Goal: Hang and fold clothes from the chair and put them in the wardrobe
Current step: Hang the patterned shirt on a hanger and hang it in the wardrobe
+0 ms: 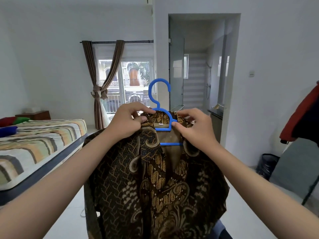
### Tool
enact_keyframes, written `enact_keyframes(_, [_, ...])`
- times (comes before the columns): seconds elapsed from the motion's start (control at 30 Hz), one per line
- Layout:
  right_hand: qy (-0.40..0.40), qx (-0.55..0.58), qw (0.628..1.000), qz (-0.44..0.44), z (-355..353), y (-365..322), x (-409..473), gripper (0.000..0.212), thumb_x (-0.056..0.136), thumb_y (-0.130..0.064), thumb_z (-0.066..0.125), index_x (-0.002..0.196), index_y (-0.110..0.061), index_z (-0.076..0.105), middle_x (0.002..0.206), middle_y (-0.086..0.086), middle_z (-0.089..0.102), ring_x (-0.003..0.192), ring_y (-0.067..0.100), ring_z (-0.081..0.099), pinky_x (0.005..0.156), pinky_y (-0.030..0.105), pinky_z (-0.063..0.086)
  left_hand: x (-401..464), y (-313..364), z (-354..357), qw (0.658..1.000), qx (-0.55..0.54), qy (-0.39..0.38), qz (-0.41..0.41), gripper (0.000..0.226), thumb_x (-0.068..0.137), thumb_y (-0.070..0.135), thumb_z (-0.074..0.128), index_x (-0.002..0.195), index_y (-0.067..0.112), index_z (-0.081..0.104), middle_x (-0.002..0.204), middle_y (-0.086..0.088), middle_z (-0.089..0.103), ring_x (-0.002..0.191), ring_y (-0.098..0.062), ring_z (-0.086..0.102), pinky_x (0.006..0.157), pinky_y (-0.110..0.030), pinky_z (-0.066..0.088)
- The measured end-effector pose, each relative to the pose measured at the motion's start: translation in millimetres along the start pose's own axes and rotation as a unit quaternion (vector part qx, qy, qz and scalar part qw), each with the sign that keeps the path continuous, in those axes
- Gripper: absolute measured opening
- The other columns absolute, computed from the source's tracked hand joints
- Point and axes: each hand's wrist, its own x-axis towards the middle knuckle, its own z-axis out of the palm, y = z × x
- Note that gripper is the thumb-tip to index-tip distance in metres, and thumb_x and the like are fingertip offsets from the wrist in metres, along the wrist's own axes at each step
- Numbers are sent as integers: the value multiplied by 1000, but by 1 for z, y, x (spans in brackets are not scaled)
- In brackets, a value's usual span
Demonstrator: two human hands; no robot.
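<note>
A brown batik shirt point(155, 183) with gold patterns hangs in front of me on a blue plastic hanger point(159, 94), whose hook points up. My left hand point(127, 121) grips the shirt's collar on the left side of the hanger. On the right side, my right hand point(191, 126) pinches the collar against the hanger's shoulder. The front of the shirt hangs open, showing a tan lining and a small label. The hanger's lower bar shows between the collar flaps.
A bed point(39, 147) with a striped sheet stands at the left. Red and dark clothes point(303, 116) hang at the right edge. A black bin point(266, 165) sits on the floor at the right. Behind are a curtained window point(124, 81) and a bathroom doorway point(198, 75).
</note>
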Motion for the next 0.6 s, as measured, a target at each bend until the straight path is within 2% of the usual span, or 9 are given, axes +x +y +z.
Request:
enact_keyframes(0.07, [17, -10, 1000, -16, 0, 1, -2, 18, 79, -16, 73, 97, -16, 75, 90, -5, 71, 81, 5, 63, 78, 22, 53, -2, -5, -1, 1000, 5, 6, -7, 36, 80, -5, 63, 88, 29, 72, 93, 8, 67, 66, -16, 53, 68, -19, 44])
enact_keyframes(0.17, [40, -10, 999, -30, -5, 4, -3, 14, 81, -9, 71, 93, -12, 76, 85, -2, 74, 76, 9, 67, 76, 20, 53, -6, -9, -2, 999, 6, 24, -21, 34, 81, -5, 63, 88, 27, 72, 92, 7, 69, 62, -13, 50, 68, -24, 46])
enact_keyframes(0.27, [63, -10, 997, -43, -9, 1, 0, 14, 80, -6, 71, 93, -9, 76, 85, 2, 74, 76, 8, 66, 75, 13, 51, -8, -8, 2, 999, 12, 31, -24, 32, 82, -4, 61, 89, 26, 71, 90, 14, 66, 59, -7, 49, 65, -17, 43])
enact_keyframes(0.37, [82, 15, 995, -52, -9, -5, -2, 13, 79, -5, 72, 90, -10, 76, 82, 0, 73, 74, 7, 66, 74, 16, 53, -9, -9, 4, 999, 15, 41, -23, 32, 82, -4, 59, 87, 25, 68, 92, 16, 65, 58, -7, 47, 63, -12, 41])
enact_keyframes(0.47, [5, 12, 996, -83, -3, -9, -13, 12, 79, -12, 73, 90, -13, 76, 78, -3, 68, 72, 6, 62, 68, 19, 52, -10, -12, 4, 998, 9, 48, -29, 29, 81, -5, 60, 85, 23, 69, 89, 17, 64, 60, -12, 49, 63, -16, 42])
enact_keyframes(0.53, [-48, 8, 996, -78, -1, -7, -13, 10, 79, -21, 74, 88, -16, 76, 80, -4, 64, 74, 4, 59, 67, 20, 50, -12, -13, 5, 999, 0, 44, -27, 29, 81, -5, 61, 84, 22, 69, 86, 19, 64, 59, -12, 48, 62, -13, 42])
enact_keyframes(0.6, [-41, 24, 997, -65, 0, -5, -8, 7, 78, -24, 75, 81, -17, 75, 81, -4, 61, 77, 6, 57, 69, 22, 49, -12, -13, 7, 999, -15, 38, -24, 28, 80, -6, 62, 83, 21, 70, 83, 20, 64, 58, -12, 47, 61, -10, 41])
